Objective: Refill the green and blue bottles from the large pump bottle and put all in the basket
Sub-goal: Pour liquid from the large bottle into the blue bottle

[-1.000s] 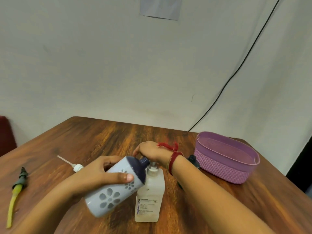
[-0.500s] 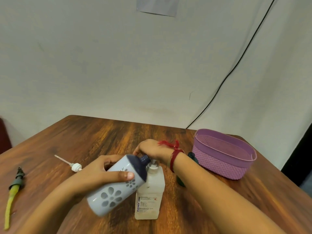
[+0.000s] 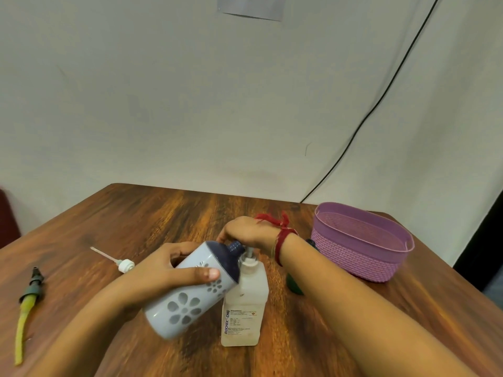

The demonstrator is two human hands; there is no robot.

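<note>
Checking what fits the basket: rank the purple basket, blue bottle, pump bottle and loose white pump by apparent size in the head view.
1. purple basket
2-3. blue bottle and pump bottle: look alike; the blue one is held nearer the camera, so unranked
4. loose white pump

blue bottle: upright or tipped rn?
Tipped: left hand holds the blue bottle slanted, neck raised against the pump bottle nozzle.

One blue bottle (image 3: pixel 187 295), one pump bottle (image 3: pixel 245 308), one green bottle (image 3: pixel 294 284), one basket (image 3: pixel 353 257), two pump heads (image 3: pixel 125 266) (image 3: pixel 34 284), two hands (image 3: pixel 163 268) (image 3: pixel 242 231)
</note>
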